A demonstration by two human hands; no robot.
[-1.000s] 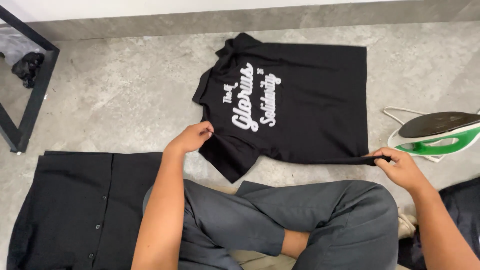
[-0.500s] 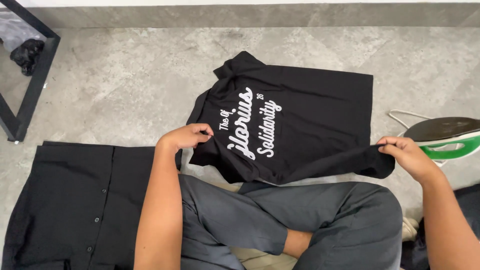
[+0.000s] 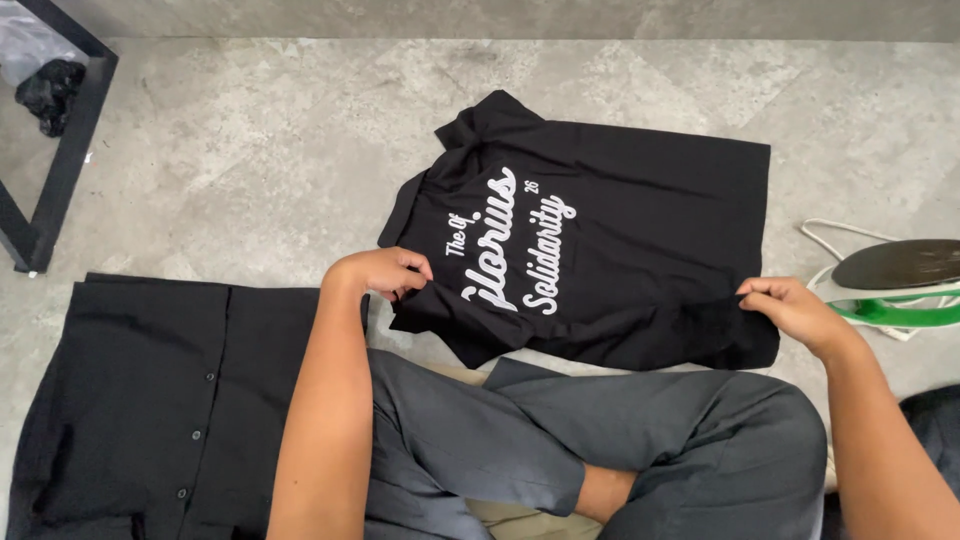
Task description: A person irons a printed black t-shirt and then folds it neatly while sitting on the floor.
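Black shirt [image 3: 640,230] with white lettering lies spread on the grey floor [image 3: 250,150], both hands pinching its near edge: left hand [image 3: 380,272] at the left corner, right hand [image 3: 795,310] at the right. Green iron [image 3: 895,285] sits right; another dark shirt [image 3: 150,400] near left.

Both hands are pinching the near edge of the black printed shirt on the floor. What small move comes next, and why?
Probably carry that pinched edge away from the body and lay it over the black shirt. The left hand and right hand each grip the near edge, already lifted and doubled, while the far edge lies flat on the floor.
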